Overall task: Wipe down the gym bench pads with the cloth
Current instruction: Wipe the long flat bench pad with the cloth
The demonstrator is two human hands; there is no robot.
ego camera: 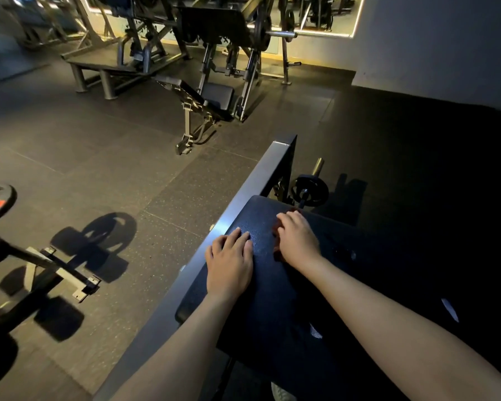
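Fingers point(237, 236) of the left hand point(229, 264) lie straight and close together, flat on the dark pad point(261, 215). The right hand point(297, 241) presses flat on a reddish cloth point(277, 254) on the same pad; the cloth peeks out beside its palm.
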